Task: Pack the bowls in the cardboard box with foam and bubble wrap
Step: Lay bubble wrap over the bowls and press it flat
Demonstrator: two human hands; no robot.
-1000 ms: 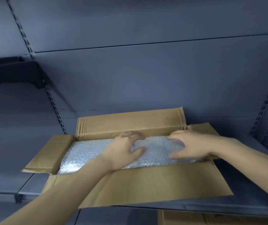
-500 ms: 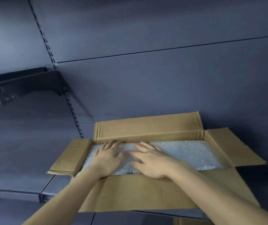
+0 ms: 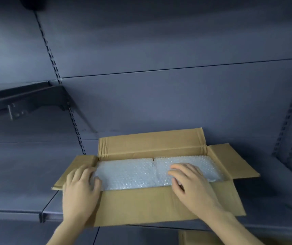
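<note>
An open cardboard box (image 3: 159,204) rests on a grey shelf (image 3: 18,183), filled to the brim with bubble wrap (image 3: 136,174). The left hand (image 3: 81,190) lies flat, fingers spread, over the wrap's left end; the right hand (image 3: 191,184) presses flat, grasping nothing, on its right half.

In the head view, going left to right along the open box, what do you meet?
Shelf bracket → left flap → left hand → bubble wrap → right hand → right flap.
</note>
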